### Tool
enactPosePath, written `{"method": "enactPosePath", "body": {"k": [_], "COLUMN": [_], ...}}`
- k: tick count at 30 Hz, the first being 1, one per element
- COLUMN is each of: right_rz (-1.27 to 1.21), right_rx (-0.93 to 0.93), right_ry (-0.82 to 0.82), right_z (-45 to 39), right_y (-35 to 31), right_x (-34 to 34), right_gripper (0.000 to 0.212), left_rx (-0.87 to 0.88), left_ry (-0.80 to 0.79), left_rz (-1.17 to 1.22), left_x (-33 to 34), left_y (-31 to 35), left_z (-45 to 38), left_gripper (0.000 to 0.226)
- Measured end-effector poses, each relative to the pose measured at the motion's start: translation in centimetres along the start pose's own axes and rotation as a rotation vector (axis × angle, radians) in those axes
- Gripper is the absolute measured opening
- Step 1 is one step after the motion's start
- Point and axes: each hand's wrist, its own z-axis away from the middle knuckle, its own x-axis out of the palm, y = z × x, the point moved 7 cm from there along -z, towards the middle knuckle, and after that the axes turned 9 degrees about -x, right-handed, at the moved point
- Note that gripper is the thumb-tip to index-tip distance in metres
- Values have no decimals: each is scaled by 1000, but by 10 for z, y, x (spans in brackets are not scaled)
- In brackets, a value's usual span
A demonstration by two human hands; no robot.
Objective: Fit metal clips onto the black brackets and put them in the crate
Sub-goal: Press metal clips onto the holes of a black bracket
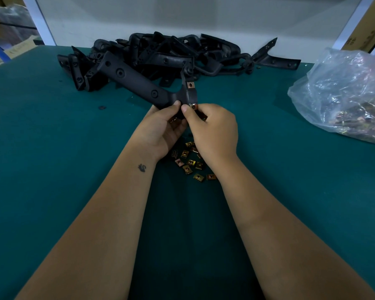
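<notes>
One bracket (139, 83) is held over the worktop (52, 148) by the left hand (160, 128); one clip (190, 84) is fitted, another (193, 107) is pinched on by the right hand (212, 128). Many brackets (171, 53) remain far; no crate is seen.

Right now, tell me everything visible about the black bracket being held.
The black bracket is a long, matte, plastic-looking bar with round recessed holes, forking at its near end. One copper-coloured clip sits on an upright tab. It is tilted above the green table, far end toward the bracket pile. The left hand grips the fork; the right hand pinches a second clip there.
</notes>
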Motion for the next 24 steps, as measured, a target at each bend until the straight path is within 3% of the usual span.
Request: {"method": "enactPosePath", "body": {"k": [6, 9, 13, 21, 24], "right_rz": [-48, -35, -7, 32, 7], "right_rx": [2, -11, -19, -28, 6], "right_ry": [45, 88, 132, 167, 184], "right_z": [1, 2, 3, 6, 12], "right_y": [-1, -2, -2, 4, 5], "right_x": [0, -3, -7, -22, -30], "right_gripper": [30, 26, 28, 36, 35], "left_rx": [-8, -20, -20, 122, 171], "left_ry": [-6, -13, -19, 141, 158], "left_rz": [-8, -6, 1, -194, -303], "left_x": [1, 2, 2, -14, -8], "left_y": [0, 0, 0, 19, 22], "left_z": [-1, -1, -1, 9, 18], "left_gripper": [8, 23, 21, 5, 10]}}
